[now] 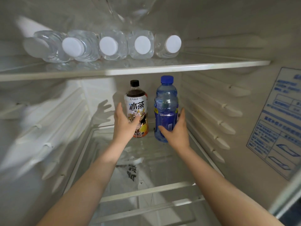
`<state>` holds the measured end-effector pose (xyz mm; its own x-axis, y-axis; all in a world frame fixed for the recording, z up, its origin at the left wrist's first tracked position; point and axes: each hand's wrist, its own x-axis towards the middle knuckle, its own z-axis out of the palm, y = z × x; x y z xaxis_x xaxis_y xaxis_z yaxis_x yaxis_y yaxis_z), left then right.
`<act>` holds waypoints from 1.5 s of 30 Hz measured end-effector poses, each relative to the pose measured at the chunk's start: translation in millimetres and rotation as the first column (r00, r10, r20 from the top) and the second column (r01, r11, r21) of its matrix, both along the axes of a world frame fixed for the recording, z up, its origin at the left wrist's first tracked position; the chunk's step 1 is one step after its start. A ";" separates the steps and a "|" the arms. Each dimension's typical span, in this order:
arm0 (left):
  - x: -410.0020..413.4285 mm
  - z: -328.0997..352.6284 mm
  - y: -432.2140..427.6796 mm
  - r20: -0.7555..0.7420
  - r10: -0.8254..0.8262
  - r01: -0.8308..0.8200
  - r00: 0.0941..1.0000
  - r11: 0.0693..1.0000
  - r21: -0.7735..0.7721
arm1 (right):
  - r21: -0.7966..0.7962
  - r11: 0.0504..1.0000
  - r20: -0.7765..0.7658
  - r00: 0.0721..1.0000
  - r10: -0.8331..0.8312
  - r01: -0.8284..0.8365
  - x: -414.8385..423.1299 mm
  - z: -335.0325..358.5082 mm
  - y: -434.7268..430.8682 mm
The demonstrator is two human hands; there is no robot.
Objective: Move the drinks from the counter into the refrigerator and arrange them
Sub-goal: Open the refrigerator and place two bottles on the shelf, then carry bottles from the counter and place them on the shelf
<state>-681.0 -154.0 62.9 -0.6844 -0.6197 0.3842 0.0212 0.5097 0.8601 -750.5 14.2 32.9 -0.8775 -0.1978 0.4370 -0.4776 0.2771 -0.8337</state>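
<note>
At the rear of the lower glass shelf stood the iced-tea bottle and the blue bottle, upright, just beside each other, not touching. Left hand grasped the tea bottle; right hand grasped the blue one. Step judged: setting down and aligning the pair. Next move probably calls for letting go without tipping either. A row of clear water bottles lay on the upper shelf.
</note>
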 end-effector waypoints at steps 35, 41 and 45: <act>299.3 -276.8 401.2 0.882 -0.455 0.979 -0.125 0.087 0.184 | 0.630 0.672 0.637 0.236 -0.734 0.389 598.1 -236.7 423.8; 430.2 -323.3 444.1 0.891 -0.222 0.907 -0.395 0.057 0.416 | 0.574 0.610 0.805 -0.240 -0.543 0.545 793.7 -304.3 406.6; 490.1 -331.5 470.9 0.892 -0.098 0.897 -0.442 -0.056 0.438 | 0.527 0.566 0.848 -0.354 -0.394 0.634 865.9 -315.2 383.8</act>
<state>-190.9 316.9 -268.6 -0.2512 0.4834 -0.8386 0.4535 0.8242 0.3392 115.4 397.9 -282.3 -0.1156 0.5505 -0.8268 0.9181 -0.2585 -0.3005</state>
